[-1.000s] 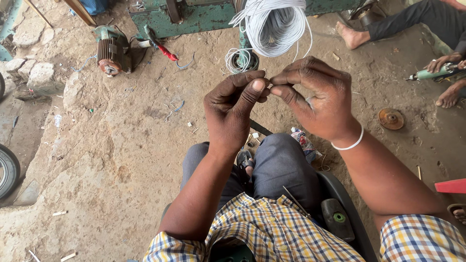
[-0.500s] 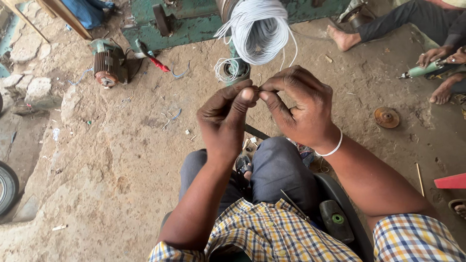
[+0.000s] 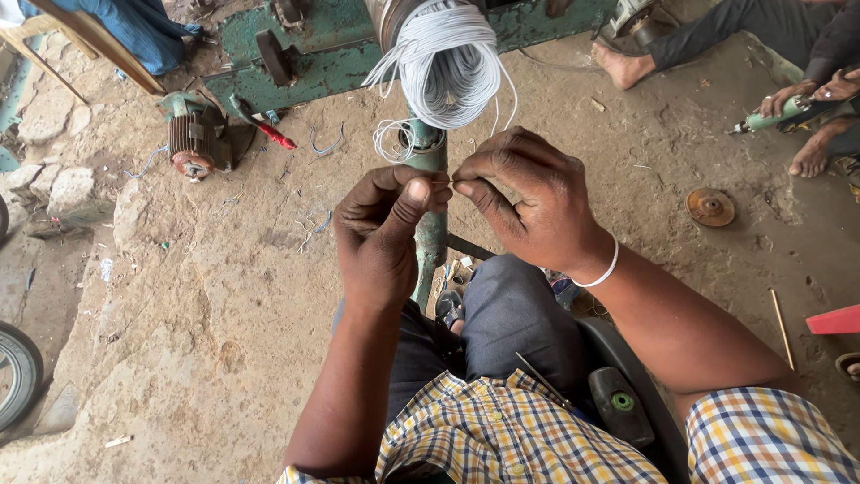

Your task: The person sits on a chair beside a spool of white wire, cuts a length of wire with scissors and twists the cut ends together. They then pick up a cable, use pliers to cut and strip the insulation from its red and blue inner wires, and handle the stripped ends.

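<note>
My left hand (image 3: 381, 235) and my right hand (image 3: 528, 199) meet at chest height, fingertips pinched together on a thin wire end (image 3: 445, 182) between them. Just beyond the hands a thick coil of white wire (image 3: 448, 63) is wound on a drum of a green machine (image 3: 322, 54). A smaller loose loop of white wire (image 3: 391, 140) hangs by the green upright post (image 3: 430, 229) that stands behind my hands. A white band circles my right wrist.
A small electric motor (image 3: 191, 143) and red-handled pliers (image 3: 269, 134) lie on the dirt floor at left. Another person sits at top right, bare feet out, holding a green power tool (image 3: 772, 115). A rusty disc (image 3: 710, 207), a wooden stick and stones lie around.
The view has shifted so the wire coil and machine sit lower and closer. Both hands stay pinched together on the wire, with small finger movements.
</note>
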The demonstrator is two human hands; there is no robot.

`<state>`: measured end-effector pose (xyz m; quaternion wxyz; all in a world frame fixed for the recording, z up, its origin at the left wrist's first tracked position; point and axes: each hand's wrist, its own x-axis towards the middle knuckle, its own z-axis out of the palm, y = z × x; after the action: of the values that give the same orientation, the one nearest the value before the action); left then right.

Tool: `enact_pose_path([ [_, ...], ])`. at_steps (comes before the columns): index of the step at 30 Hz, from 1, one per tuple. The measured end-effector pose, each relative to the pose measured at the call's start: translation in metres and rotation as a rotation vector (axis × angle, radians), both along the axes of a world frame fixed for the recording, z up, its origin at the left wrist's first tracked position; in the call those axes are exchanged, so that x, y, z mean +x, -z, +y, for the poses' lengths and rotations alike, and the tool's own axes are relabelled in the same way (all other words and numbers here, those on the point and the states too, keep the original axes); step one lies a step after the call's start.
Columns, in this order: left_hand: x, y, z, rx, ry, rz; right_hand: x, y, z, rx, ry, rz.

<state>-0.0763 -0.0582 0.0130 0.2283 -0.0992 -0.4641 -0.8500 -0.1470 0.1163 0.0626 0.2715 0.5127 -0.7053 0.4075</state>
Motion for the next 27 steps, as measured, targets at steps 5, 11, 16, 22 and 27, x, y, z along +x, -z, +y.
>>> enact_pose_path([
  [5,0.001,0.001,0.002,-0.031,-0.035,0.007,-0.001,0.001,0.001,-0.001,-0.013,-0.017],
  [11,0.003,0.000,0.012,-0.166,-0.201,0.048,-0.003,0.001,0.002,-0.005,-0.018,-0.013],
  [16,0.000,-0.002,0.017,-0.212,-0.280,0.027,-0.003,0.000,0.002,-0.014,-0.015,-0.021],
  [22,-0.002,0.000,0.018,-0.222,-0.313,0.052,-0.004,0.001,0.003,-0.003,-0.011,-0.021],
  [27,0.000,0.002,0.020,-0.211,-0.321,0.091,-0.004,0.002,0.004,-0.009,-0.010,0.002],
])
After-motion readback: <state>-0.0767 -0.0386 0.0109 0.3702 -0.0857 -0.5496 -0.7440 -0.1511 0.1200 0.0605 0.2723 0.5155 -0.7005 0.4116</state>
